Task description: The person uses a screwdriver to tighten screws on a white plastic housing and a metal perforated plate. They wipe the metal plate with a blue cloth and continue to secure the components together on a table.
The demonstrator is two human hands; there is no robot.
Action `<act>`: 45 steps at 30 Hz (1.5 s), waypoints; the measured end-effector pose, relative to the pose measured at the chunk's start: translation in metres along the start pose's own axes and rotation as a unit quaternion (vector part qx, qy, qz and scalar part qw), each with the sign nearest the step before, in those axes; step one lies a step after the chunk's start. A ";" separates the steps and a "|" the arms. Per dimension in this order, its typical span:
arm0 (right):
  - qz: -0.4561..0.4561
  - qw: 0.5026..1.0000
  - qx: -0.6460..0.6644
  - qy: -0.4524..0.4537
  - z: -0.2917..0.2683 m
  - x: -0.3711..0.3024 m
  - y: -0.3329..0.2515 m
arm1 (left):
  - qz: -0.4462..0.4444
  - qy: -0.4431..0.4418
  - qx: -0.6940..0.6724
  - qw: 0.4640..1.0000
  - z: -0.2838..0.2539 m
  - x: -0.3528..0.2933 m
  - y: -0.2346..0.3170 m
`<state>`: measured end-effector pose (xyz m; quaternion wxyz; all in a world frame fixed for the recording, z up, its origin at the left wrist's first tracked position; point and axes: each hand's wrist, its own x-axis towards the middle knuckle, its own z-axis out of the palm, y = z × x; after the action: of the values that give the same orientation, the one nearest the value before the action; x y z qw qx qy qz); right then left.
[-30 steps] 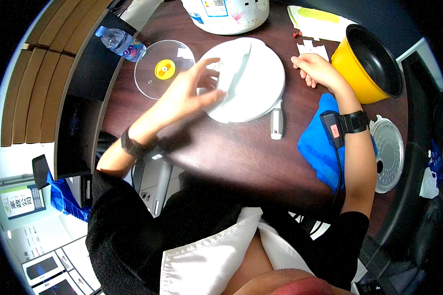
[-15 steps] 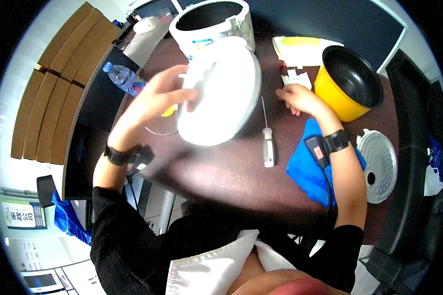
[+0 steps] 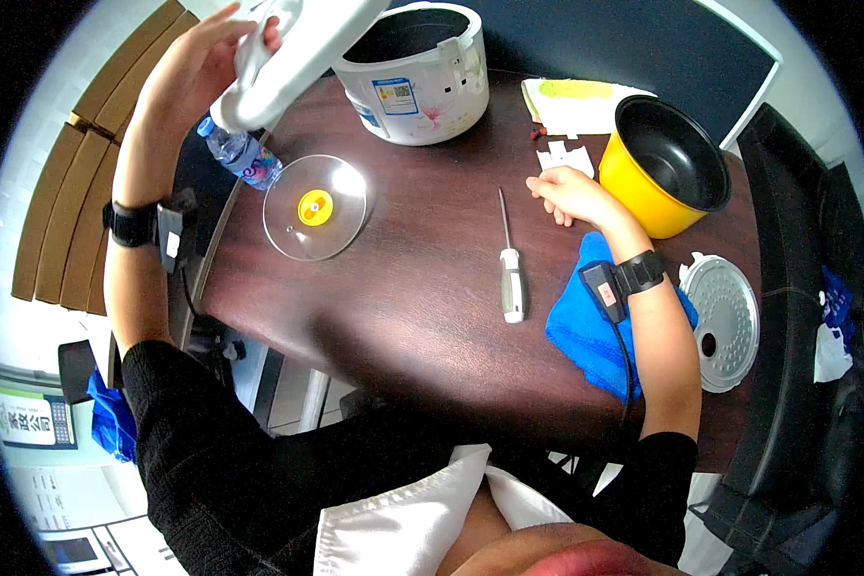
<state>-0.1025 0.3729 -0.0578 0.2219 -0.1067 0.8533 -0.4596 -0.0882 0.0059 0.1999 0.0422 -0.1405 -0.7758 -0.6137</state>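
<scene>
Gripping white rounded cooker lid point(image 3: 298, 53), tilted, raised: left hand point(image 3: 202, 67); right hand point(image 3: 571, 192) loosely curled, empty.

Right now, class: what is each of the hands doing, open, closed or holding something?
Left hand: closed on the white cooker lid, lifted above the table.
Right hand: loosely curled, resting on the table, holding nothing visible.

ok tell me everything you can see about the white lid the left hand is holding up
The white rice cooker lid is a rounded, smooth, glossy piece that looks like plastic, with a thick rolled rim. It is off the cooker, lifted clear of the table and tilted, its upper part cut off by the picture's top edge. The left hand grips its left side, fingers curled over the rim. It hangs above the plastic water bottle and beside the open white rice cooker body, overlapping that body's rim in the picture; whether they touch cannot be told.
</scene>
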 end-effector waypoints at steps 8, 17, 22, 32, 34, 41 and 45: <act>-0.008 1.000 0.013 -0.005 0.004 -0.002 -0.005 | -0.054 -0.032 -0.225 0.972 0.038 0.011 0.031; -0.130 0.991 -0.030 0.024 0.003 -0.003 0.013 | -0.102 -0.115 -0.242 0.958 0.014 0.013 -0.023; -0.037 0.994 -0.104 0.006 -0.001 -0.014 -0.016 | -0.089 -0.158 -0.186 0.966 0.034 -0.058 -0.036; -0.025 0.977 -0.208 -0.034 -0.004 -0.059 -0.061 | -0.129 -0.123 -0.236 0.955 0.062 -0.130 -0.055; -0.034 0.976 -0.212 -0.023 -0.009 -0.080 -0.069 | -0.155 -0.130 -0.274 0.940 0.070 -0.136 -0.065; -0.086 0.953 -0.262 0.129 -0.024 -0.202 -0.018 | -0.195 -0.138 -0.329 0.914 0.067 -0.118 -0.123; 0.287 0.917 -0.139 0.241 -0.062 -0.277 0.026 | -0.192 -0.076 -0.267 0.941 0.061 -0.120 -0.127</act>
<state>0.1123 0.5396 0.0281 0.1150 0.2269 0.9300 -0.2652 -0.0006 0.0187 0.0371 -0.1745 -0.0419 -0.5967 -0.7822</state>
